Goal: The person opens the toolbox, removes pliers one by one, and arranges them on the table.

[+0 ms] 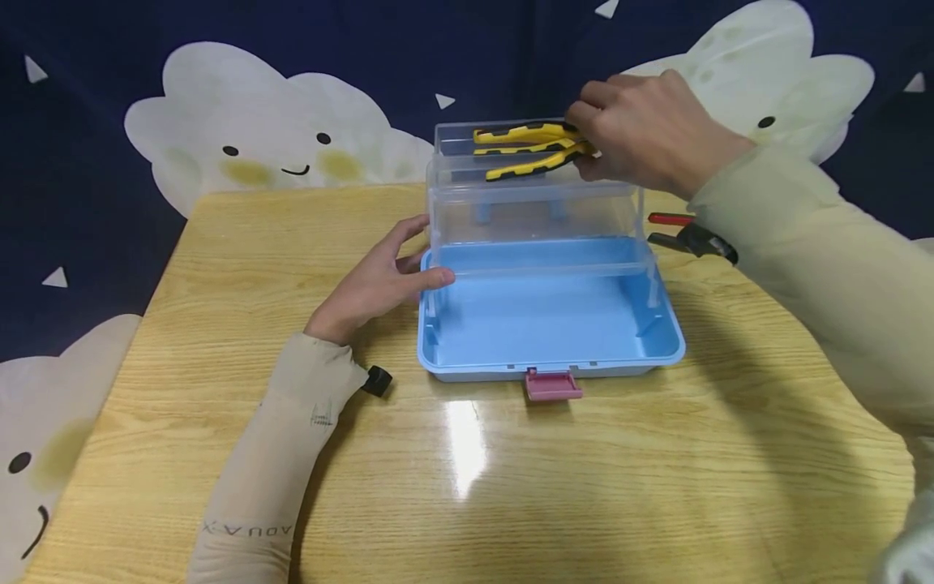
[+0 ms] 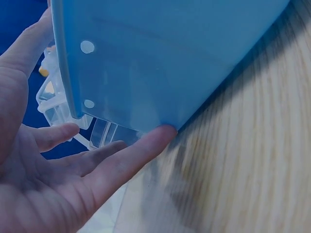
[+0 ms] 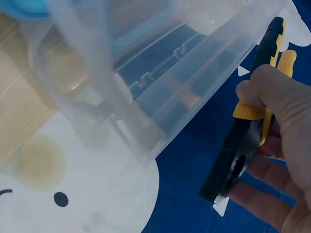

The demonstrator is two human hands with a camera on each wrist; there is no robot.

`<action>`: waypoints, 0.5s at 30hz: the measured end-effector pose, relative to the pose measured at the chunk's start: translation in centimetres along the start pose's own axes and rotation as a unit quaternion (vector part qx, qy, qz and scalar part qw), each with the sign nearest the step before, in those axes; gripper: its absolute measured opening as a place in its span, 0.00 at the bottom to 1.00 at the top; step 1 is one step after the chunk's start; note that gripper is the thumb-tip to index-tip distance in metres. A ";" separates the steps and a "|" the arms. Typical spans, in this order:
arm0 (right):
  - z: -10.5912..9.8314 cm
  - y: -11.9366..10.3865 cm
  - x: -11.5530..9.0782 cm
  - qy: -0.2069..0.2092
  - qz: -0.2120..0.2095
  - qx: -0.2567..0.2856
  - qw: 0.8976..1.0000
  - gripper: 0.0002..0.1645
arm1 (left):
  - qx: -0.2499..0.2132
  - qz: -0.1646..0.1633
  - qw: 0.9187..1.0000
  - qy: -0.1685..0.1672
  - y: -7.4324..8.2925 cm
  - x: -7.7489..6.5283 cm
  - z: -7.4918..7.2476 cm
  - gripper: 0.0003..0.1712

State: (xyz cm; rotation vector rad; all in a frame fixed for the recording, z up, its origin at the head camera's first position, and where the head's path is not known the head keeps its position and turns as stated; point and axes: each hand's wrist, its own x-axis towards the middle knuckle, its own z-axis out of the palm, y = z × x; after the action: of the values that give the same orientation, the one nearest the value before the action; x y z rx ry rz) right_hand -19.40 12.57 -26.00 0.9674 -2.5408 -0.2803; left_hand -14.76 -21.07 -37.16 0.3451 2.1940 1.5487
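Note:
In the head view, my right hand (image 1: 649, 122) holds yellow-and-black pliers (image 1: 536, 166) above the raised clear trays (image 1: 540, 215) of a blue toolbox. The right wrist view shows the pliers' dark serrated jaws by the fingertips, the handles (image 3: 266, 51) pointing away; my right hand (image 3: 286, 131) has its thumb across them. My left hand (image 1: 379, 280) is at the left end of the blue toolbox (image 1: 540, 320), thumb over the rim. Its fingers look fairly straight in the left wrist view, where the left hand (image 2: 73, 179) touches the box's lower corner with one fingertip.
A red-and-black hand tool (image 1: 693, 235) lies right of the toolbox, partly behind my right sleeve. A pink latch (image 1: 553, 384) hangs at the box's front. The wooden table (image 1: 511, 503) meets a dark blue cloth (image 1: 365, 40) with cloud prints at the back.

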 end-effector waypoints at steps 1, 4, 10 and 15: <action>0.0 0.0 -0.3 0.009 -0.003 -0.002 1.000 0.21 | -0.001 0.000 1.000 -0.001 0.0 0.0 0.0 0.54; 0.0 0.1 -1.0 0.026 -0.005 -0.003 1.000 0.23 | -0.006 0.003 1.000 -0.003 -0.1 0.0 -0.1 0.53; -0.2 -0.1 -2.4 0.052 -0.007 0.012 0.999 0.24 | -0.009 0.011 1.000 -0.003 -0.1 -0.3 -0.4 0.54; -0.1 -0.4 -3.5 0.089 -0.018 0.028 0.995 0.24 | 0.001 0.009 1.000 0.003 -0.3 -0.5 -0.8 0.54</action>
State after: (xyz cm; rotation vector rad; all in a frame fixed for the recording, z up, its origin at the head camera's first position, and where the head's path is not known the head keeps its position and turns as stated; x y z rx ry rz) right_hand -16.71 14.65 -27.07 1.0122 -2.3831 -0.1270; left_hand -14.68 -22.02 -37.08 0.3626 2.2035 1.5589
